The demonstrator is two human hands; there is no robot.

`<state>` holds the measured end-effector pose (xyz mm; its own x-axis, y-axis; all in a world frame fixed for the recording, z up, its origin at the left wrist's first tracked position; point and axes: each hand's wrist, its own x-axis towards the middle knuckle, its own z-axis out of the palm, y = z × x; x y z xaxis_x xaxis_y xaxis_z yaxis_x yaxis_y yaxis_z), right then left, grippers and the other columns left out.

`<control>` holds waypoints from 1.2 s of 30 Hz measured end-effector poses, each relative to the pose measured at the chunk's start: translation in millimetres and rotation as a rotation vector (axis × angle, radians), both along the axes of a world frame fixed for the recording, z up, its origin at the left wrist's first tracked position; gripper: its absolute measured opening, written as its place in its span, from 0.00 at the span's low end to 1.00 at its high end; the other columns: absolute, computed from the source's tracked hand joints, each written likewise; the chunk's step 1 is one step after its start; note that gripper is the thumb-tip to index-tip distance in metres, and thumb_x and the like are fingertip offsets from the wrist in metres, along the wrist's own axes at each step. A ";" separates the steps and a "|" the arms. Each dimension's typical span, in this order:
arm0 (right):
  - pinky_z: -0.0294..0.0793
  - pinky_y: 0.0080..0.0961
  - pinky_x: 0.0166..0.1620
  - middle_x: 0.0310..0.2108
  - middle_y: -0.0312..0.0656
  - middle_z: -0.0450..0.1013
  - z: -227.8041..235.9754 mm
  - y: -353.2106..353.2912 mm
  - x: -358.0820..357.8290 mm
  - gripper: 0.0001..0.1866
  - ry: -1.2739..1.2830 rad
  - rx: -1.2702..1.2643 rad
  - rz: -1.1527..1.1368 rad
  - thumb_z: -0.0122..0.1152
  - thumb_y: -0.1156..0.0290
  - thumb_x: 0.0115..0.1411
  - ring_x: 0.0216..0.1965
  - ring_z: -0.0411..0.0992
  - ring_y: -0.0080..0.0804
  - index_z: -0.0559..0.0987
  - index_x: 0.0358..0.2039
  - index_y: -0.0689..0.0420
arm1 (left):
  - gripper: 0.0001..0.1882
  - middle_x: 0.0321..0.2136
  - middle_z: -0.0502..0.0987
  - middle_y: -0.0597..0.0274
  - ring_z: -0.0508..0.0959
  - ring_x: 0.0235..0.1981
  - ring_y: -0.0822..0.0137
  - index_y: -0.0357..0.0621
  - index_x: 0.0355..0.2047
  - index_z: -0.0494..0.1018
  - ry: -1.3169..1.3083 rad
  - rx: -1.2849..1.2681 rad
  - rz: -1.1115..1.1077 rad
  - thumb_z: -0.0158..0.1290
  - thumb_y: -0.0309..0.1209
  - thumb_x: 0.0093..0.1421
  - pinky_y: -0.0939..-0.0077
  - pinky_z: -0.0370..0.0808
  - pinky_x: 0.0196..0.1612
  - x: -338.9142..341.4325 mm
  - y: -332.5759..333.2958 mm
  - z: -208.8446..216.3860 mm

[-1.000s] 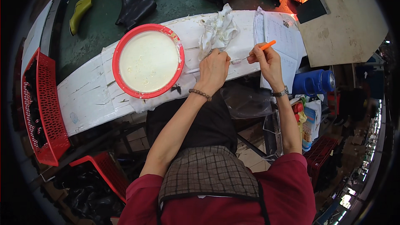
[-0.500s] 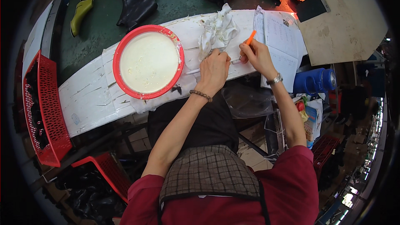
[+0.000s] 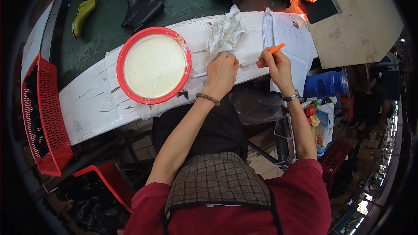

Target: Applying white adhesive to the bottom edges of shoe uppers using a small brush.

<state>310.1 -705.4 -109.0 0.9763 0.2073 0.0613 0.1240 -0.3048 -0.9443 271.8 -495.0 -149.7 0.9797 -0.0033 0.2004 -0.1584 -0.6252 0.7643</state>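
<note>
My left hand (image 3: 222,73) is closed over the white board, gripping a thin white-handled tool. Its handle (image 3: 200,75) sticks out to the left of my fist, and a pale, brush-like end (image 3: 246,64) shows on the right. Just above my knuckles lies a crumpled white cloth (image 3: 226,32). My right hand (image 3: 278,67) pinches a slim orange stick-like tool (image 3: 277,48); its lower end is hidden in my fingers, so its kind is unclear. Left of my left hand stands a red-rimmed basin (image 3: 188,72) of creamy white liquid (image 3: 154,66).
An open notebook (image 3: 294,39) with a binder clip lies beyond my right hand, near a blue bottle (image 3: 324,84). Black boots (image 3: 141,6) and yellow boots (image 3: 83,15) lie on the green surface (image 3: 183,0). Red baskets (image 3: 54,117) stand at the left.
My right hand has moved right, away from the pale tool end by my left hand, and the orange tool now tilts more to the right. My left hand stays nearly in place.
</note>
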 end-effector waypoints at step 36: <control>0.84 0.24 0.31 0.29 0.41 0.79 18.0 -30.4 -6.3 0.17 0.325 -0.063 0.089 0.54 0.63 0.76 0.26 0.80 0.27 0.77 0.37 0.66 | 0.05 0.32 0.77 0.54 0.82 0.35 0.49 0.43 0.34 0.82 -0.006 0.015 -0.020 0.63 0.30 0.59 0.55 0.77 0.37 -2.4 -2.3 0.4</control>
<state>303.9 -735.8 -91.0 0.9204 0.2865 -0.2660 -0.1519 -0.3649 -0.9186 269.3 -497.3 -149.2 0.9781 -0.0259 0.2063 -0.1758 -0.6329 0.7540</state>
